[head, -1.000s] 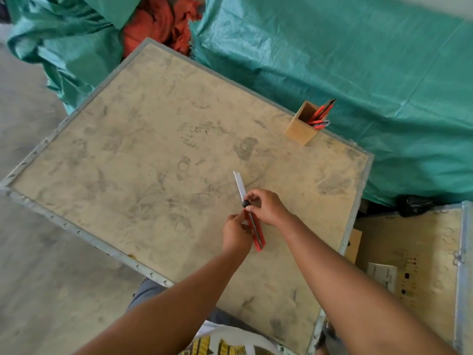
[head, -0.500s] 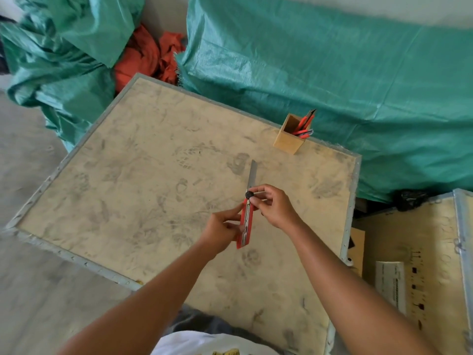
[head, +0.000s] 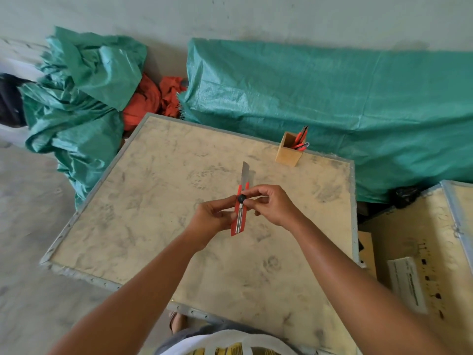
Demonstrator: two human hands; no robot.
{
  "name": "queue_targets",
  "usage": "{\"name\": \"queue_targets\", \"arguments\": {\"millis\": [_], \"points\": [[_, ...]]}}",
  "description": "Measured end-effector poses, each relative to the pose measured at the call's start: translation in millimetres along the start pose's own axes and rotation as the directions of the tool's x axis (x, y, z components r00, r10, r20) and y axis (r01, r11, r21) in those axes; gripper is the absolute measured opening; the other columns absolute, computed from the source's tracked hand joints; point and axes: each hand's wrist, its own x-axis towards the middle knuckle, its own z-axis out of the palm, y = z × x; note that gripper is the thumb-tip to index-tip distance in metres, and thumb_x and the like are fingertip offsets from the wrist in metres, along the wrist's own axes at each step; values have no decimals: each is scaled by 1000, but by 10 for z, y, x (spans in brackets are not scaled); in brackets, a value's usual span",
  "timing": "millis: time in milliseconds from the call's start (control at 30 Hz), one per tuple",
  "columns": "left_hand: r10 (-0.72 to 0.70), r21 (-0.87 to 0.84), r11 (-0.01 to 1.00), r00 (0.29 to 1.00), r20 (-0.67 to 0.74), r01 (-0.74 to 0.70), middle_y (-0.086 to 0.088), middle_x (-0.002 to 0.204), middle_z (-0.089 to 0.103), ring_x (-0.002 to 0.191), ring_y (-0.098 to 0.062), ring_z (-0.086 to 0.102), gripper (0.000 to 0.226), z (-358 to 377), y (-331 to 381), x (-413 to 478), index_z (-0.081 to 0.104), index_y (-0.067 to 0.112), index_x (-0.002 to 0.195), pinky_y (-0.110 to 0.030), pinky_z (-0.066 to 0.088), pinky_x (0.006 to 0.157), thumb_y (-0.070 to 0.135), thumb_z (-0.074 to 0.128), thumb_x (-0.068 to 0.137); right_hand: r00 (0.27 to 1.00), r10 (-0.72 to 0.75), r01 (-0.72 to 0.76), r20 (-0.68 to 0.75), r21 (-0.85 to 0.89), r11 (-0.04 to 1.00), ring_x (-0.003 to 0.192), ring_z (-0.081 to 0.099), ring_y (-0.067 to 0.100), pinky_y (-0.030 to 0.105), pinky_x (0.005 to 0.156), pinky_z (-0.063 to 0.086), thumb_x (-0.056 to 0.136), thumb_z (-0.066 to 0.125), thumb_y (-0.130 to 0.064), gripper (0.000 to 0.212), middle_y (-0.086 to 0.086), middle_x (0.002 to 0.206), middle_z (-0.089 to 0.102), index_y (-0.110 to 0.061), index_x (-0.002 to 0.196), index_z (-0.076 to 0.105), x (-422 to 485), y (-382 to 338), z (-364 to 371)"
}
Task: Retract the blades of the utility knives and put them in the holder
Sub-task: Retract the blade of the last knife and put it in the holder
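One utility knife (head: 239, 213) is in hand, raised above the table (head: 143, 226) near its middle. The left hand (head: 212, 221) grips the red handle from the side, fingers closed on the body. The right hand (head: 273, 204) pinches the black slider knob (head: 241, 199) between thumb and forefinger. The blade (head: 245, 172) is fully out, pointing away from the person toward the holder (head: 288, 152).

Change noted: a second ago the knife lay low against the table, angled to the left; it has since been lifted and turned until nearly upright in view. The blade length showing appears unchanged across that interval, so retraction has not begun. Judgement: the knob is being loosened or gripped ahead of the slide-back.

The holder stands at the far right part of the table, well apart from the hands. Several red knives (head: 300, 140) already lean in it, so this item appears to be a late one; no other loose knife is seen on the table.

Risk: the exposed edge sits just beyond the right fingertips. The blade should be drawn in before the knife travels to the holder.
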Motion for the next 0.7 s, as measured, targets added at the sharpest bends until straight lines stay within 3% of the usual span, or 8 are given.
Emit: {"name": "queue_targets", "arguments": {"millis": [200,300,367,500,700], "points": [[4,-1,1000,999,36,-4,-11,122,71,92,-21,74,44,-336,151,-78,64,5,128,-34,62,75,-11,63,87,999,-33,34,11,-70,997,84,75,18,26,70,60,85,81,-11,25,-3,105,79,-19,108,80,-92,-282,212],[2,-36,999,998,68,0,-12,127,68,98,-26,73,46,-496,209,-75,60,1,131,-37,62,77,-13,61,87,997,-68,72,34,-133,988,98,74,17,33,91,60,82,83,-12,24,-4,110,77,-18,106,81,-109,-411,318],[1,-58,998,996,90,4,-11,127,69,99,-28,73,45,-588,280,-63,61,1,130,-39,62,78,-14,61,87,995,-85,91,46,-177,980,101,72,13,32,97,57,81,84,-12,24,-2,114,74,-18,104,82,-124,-513,386],[4,-100,995,995,104,7,-9,126,70,101,-35,72,43,-707,412,-20,62,2,129,-43,62,78,-14,58,89,995,-88,95,38,-282,955,107,65,13,27,92,55,80,86,-18,25,-3,120,66,-25,104,82,-129,-661,522],[-3,-112,994,989,148,20,-5,127,69,104,-29,72,44,-770,533,77,61,4,131,-36,62,80,-11,58,90,984,-140,107,-105,-273,956,93,67,11,20,76,53,86,80,-20,26,-4,112,67,-27,111,78,-153,-704,594]]}}
